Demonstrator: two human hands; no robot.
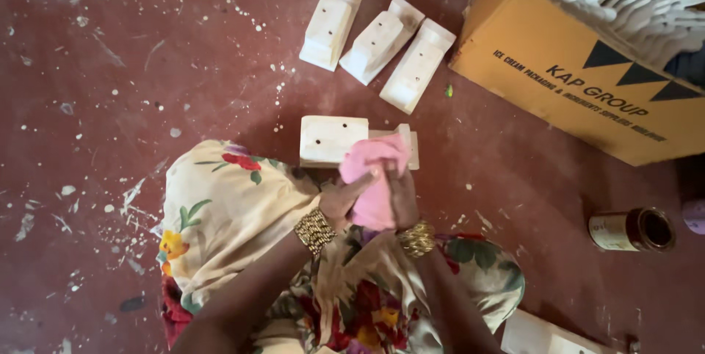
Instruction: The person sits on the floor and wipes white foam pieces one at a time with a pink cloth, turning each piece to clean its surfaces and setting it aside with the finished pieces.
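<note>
Pink cloth bunched over the right end of a pale wooden block, which lies on the red-brown floor just ahead of the knees. Both hands grip the cloth: left hand fingers wrapped on its left side, right hand fingers closed on its right. Gold bangles on the wrists, floral garment over the lap. Three similar blocks lie further out. Yellow cardboard box of white pieces upper right; open tin on its side at right.
</note>
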